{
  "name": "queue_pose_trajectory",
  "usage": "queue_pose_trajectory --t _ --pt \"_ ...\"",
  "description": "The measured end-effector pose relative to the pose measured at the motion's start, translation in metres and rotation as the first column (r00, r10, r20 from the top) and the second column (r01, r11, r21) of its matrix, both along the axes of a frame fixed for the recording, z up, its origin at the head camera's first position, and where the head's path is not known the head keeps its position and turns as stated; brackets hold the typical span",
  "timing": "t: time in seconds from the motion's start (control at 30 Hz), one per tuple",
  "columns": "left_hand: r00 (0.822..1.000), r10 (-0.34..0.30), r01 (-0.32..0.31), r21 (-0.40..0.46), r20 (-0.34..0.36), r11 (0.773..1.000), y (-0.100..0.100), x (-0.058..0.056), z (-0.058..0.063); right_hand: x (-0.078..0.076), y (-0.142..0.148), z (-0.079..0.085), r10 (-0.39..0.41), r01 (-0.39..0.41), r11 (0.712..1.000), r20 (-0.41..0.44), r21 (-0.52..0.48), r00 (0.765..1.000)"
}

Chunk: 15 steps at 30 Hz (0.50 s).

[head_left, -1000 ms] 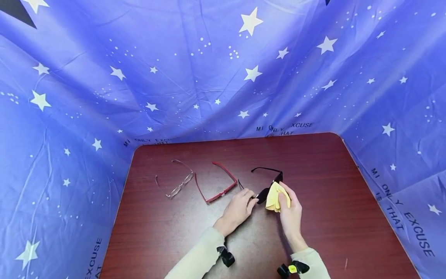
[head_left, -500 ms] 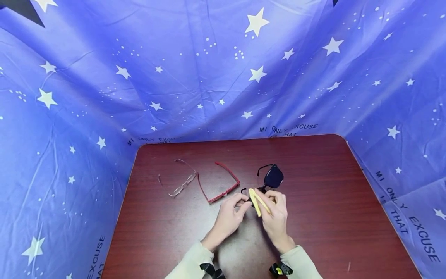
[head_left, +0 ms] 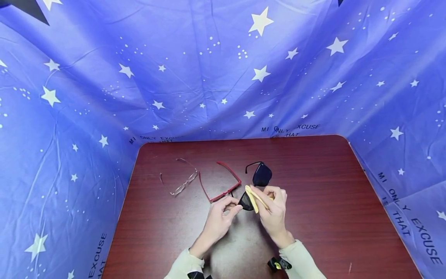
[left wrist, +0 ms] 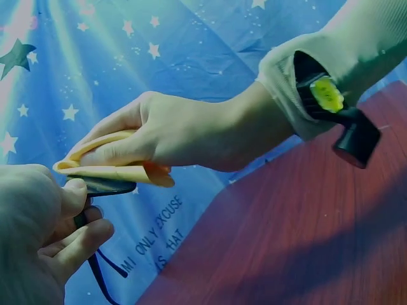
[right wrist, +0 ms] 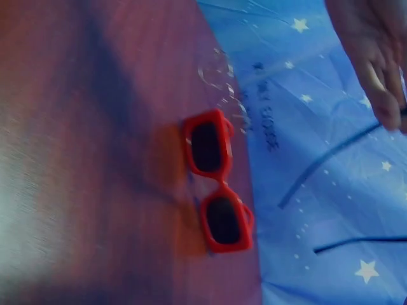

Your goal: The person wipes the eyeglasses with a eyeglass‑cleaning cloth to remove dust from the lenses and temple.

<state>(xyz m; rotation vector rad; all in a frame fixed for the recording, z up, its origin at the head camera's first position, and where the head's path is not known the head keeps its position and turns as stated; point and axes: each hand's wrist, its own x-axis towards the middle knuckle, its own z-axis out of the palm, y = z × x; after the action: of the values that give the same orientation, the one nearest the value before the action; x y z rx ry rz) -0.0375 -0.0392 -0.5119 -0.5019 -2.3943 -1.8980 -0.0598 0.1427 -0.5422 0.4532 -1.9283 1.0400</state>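
My left hand [head_left: 219, 221] pinches one side of a pair of black sunglasses [head_left: 262, 175] by the frame, near the left lens. In my right hand [head_left: 274, 213] is a folded yellow cloth [head_left: 251, 199], held against that same lens. From the left wrist, the cloth [left wrist: 156, 175] wraps around the dark lens [left wrist: 105, 186], with the right thumb inside its fold. The glasses are up off the table, their arms unfolded. In the right wrist view the left hand [right wrist: 375, 57] grips the frame's edge, while both black arms [right wrist: 324, 159] stretch out; the lenses are out of sight.
Red-framed sunglasses [head_left: 224, 192] lie unfolded just left of the hands. Thin clear-framed glasses [head_left: 182, 184] are further left. Blue star-printed curtains [head_left: 195, 77] surround the dark red table [head_left: 313, 186] at the back and sides.
The cloth has gone from the right lens to the left one. Both hands and the sunglasses have shifted left, and the glasses have turned so the right lens faces up toward the head camera.
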Motion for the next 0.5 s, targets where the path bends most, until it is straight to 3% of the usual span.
queue_pose_trajectory --t 0.13,0.37,0.5 --pt "1.0 0.016 -0.016 0.005 -0.013 1.0 -0.003 0.003 0.003 -0.002 0.0 0.004 0.022 -0.022 1.0 0.006 -0.014 1.0" --pt "0.998 0.057 -0.057 0.007 -0.019 0.998 -0.005 0.005 0.006 0.013 -0.019 0.003 0.119 -0.116 0.991 -0.033 0.07 0.992" --pt "0.998 0.063 -0.063 -0.013 -0.03 0.998 -0.007 0.006 0.006 0.014 -0.021 0.004 0.131 -0.127 0.988 -0.04 0.087 0.991"
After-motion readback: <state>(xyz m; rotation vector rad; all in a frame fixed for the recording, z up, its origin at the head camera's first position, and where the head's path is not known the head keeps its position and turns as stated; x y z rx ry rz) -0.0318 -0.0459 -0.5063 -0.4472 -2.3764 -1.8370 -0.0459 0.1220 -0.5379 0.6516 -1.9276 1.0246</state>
